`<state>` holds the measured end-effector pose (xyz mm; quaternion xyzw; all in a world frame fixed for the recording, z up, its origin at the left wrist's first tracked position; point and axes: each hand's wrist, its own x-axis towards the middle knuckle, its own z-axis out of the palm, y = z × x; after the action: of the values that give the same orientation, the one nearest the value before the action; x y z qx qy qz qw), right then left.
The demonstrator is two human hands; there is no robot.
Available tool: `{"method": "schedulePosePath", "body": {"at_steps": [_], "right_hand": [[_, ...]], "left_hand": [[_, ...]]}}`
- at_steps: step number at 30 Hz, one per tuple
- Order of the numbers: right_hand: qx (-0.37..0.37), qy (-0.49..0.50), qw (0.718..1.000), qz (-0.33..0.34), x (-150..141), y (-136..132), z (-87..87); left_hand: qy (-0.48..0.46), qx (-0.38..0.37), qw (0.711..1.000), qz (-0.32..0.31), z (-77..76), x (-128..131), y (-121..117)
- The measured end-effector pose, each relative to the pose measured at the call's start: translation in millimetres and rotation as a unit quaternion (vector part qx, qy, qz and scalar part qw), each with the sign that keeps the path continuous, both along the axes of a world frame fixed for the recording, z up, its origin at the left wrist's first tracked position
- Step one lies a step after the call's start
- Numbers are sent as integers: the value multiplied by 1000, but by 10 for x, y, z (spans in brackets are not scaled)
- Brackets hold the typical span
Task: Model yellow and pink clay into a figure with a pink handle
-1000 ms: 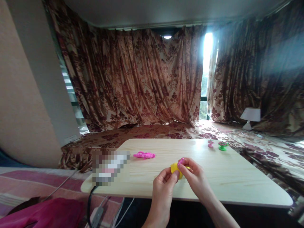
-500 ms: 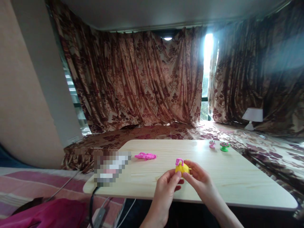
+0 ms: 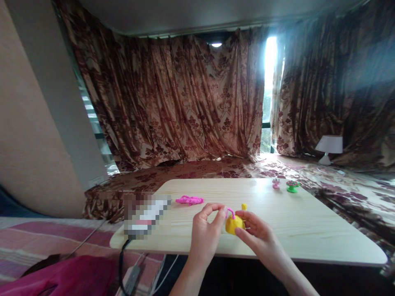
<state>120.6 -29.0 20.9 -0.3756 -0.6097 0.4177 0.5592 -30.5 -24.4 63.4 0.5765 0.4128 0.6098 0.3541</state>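
Above the near part of the table, my right hand (image 3: 257, 232) is closed around a yellow dome-shaped clay piece (image 3: 233, 225), thumb in front and fingers behind. A thin pink clay strand (image 3: 231, 211) curves up from the top of the dome. My left hand (image 3: 208, 226) pinches the strand's free end between thumb and fingertips. A small yellow bit (image 3: 244, 206) shows just above my right fingers; whether it joins the dome I cannot tell.
A bright pink clay lump (image 3: 189, 200) lies farther back on the pale wooden table (image 3: 308, 234). Two small clay trees, one pink (image 3: 276, 183) and one green (image 3: 293, 186), stand at the back right. A blurred-out device (image 3: 148, 216) with a black cable (image 3: 121, 263) is at the left edge.
My left hand has gone from supporting the yellow dome to pinching the pink strand, which is now drawn out to the left. The small yellow bit has come into sight.
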Motion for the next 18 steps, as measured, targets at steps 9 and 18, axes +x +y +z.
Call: {"method": "schedulePosePath", "body": {"at_steps": [9,18], "right_hand": [[18,-69,997,-6,-9,-99,102],[11,-72,997,-1,1,-113,90]], "left_hand": [[45,10,999,6,70,-31,16],[49,8,999,4,91,-13,25]]}}
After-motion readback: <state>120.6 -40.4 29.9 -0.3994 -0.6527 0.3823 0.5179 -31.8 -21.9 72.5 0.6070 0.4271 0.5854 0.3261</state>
